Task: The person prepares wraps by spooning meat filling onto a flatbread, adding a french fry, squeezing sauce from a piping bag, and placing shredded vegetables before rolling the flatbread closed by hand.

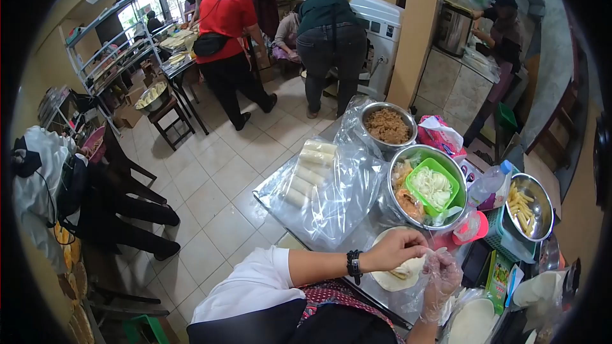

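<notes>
My left hand (pixel 396 250), bare with a dark bracelet at the wrist, is over a round white wrapper (pixel 390 280) with some filling on it. Its fingers are pinched near the other hand. My right hand (pixel 441 275), in a clear plastic glove, is beside the wrapper with bent fingers close to the left fingertips. What either hand holds is too small to make out. Pale rolls (pixel 309 172) lie on clear plastic to the left. Beyond the hands, a steel bowl (pixel 393 177) holds a green container (pixel 433 185) of pale shreds.
A bowl of brown filling (pixel 387 125) stands at the back. On the right are a bottle (pixel 489 185), a pink cup (pixel 472 226) and a bowl of yellow strips (pixel 523 207). More wrappers (pixel 472 322) lie near the front. Several people stand or bend farther off.
</notes>
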### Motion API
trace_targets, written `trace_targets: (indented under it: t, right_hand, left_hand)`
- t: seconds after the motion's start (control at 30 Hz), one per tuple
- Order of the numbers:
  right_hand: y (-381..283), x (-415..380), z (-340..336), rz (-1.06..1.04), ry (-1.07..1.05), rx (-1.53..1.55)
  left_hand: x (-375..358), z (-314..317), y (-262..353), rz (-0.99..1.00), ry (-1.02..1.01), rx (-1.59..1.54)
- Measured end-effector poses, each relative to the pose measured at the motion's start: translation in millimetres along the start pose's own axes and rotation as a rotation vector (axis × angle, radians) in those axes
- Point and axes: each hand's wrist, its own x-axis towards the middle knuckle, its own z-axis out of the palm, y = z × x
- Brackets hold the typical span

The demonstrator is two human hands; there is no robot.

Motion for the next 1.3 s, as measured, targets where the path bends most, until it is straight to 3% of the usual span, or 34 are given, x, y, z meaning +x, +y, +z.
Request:
trace_targets:
  t: [0.07, 0.17, 0.23, 0.37, 0.5, 0.57, 0.67, 0.7, 0.83, 0.93, 1.0, 1.17, 1.3]
  right_hand:
    - [1, -5, 0, 0.026, 0.020, -0.002]
    - [-22, -2, -11, 0.073, -0.360, -0.480]
    - [-23, 3, -12, 0.025, -0.528, -0.473]
    - [-10, 16, -18, 0.202, -0.508, -0.470]
    - [37, 8, -20, 0.253, -0.459, -0.312]
    - [45, 0, -15, 0.218, -0.469, -0.412]
    - [53, -7, -10, 0.005, -0.462, -0.556]
    - [54, -8, -9, -0.106, -0.445, -0.628]
    - [52, -11, -10, -0.121, -0.437, -0.682]
    - [55, -10, -17, -0.136, -0.451, -0.691]
    - [60, -12, -21, -0.013, -0.375, -0.591]
    - [64, -9, -23, -0.064, -0.365, -0.585]
    - [46, -9, -31, -0.093, -0.330, -0.594]
  left_hand:
    - [-7, -5, -4, 0.043, 0.061, 0.083]
    - [-11, -16, -6, -0.009, -0.043, 0.290]
    - [-9, -21, 1, 0.014, -0.139, 0.425]
    - [1, -24, 6, -0.117, -0.110, 0.431]
    - [-15, -12, -33, -0.088, -0.020, 0.481]
    - [-24, -10, -47, -0.085, 0.018, 0.524]
    - [-33, -7, -59, -0.189, -0.009, 0.626]
    - [-33, -6, -61, -0.109, 0.000, 0.717]
    - [-34, -5, -58, 0.033, 0.032, 0.907]
    - [-35, -6, -64, 0.074, 0.069, 0.874]
    - [-35, -10, -69, 0.035, 0.062, 0.855]
    - [-35, -13, -66, -0.015, 0.078, 0.840]
    - [-44, -25, -55, 0.127, 0.182, 0.835]
